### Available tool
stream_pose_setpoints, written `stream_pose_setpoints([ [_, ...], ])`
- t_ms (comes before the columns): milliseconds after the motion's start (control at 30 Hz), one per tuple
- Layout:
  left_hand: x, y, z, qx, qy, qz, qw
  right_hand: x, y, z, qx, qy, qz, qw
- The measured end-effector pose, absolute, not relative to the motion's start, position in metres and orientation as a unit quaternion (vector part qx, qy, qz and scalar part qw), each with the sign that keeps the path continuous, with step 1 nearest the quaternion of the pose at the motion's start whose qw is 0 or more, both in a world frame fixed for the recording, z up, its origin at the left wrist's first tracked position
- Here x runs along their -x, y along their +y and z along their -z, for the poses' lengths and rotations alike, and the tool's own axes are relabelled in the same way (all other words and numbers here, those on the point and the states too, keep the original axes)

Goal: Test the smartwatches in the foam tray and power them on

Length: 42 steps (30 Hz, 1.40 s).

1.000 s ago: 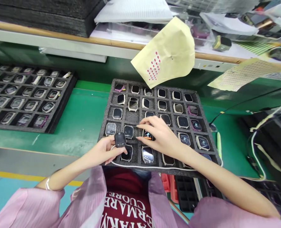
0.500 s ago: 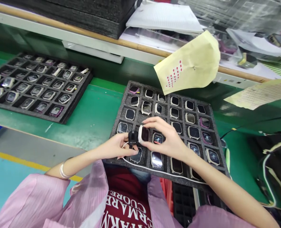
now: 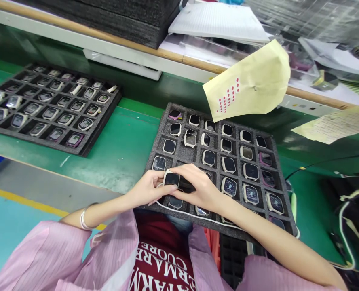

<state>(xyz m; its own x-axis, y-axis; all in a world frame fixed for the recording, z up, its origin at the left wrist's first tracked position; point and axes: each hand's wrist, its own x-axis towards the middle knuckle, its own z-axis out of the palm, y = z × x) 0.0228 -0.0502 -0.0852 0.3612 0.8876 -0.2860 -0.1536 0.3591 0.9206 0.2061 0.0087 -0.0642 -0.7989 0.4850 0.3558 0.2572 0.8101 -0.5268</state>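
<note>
A pale-framed smartwatch case with a dark screen (image 3: 171, 179) sits between my two hands, above the near left part of a grey foam tray (image 3: 188, 152). My left hand (image 3: 150, 188) is closed on its left side, with the thumb across the lower edge of the screen. My right hand (image 3: 199, 186) grips the watch from the right, fingers at the top and thumb below. The black block on a white cable (image 3: 194, 217) that was in my left hand is hidden, perhaps under the watch. Several smartwatches (image 3: 229, 165) lie in the tray's compartments.
A second foam tray of watches (image 3: 85, 147) lies on the green bench (image 3: 127, 133) at the left. A yellow paper with red marks (image 3: 249, 85) hangs from the shelf edge over the tray's back. Papers (image 3: 218, 22) and black foam (image 3: 131, 20) sit on the shelf.
My right hand has brought the watch left onto where the black block was, and the block has gone from sight. My left thumb now lies over the screen. The view has shifted slightly.
</note>
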Motion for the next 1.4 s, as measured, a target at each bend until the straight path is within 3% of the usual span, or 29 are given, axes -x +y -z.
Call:
stream_pose_setpoints([
  [567,-0.022,-0.051,0.088,-0.437,0.403,-0.371,0.713,-0.209,0.006,0.069,0.223,-0.892,-0.299,0.257],
  [1400,-0.023,-0.054,0.091,-0.476,0.435,-0.348,0.681,-0.214,0.005,0.072,0.221,-0.899,-0.273,0.262],
])
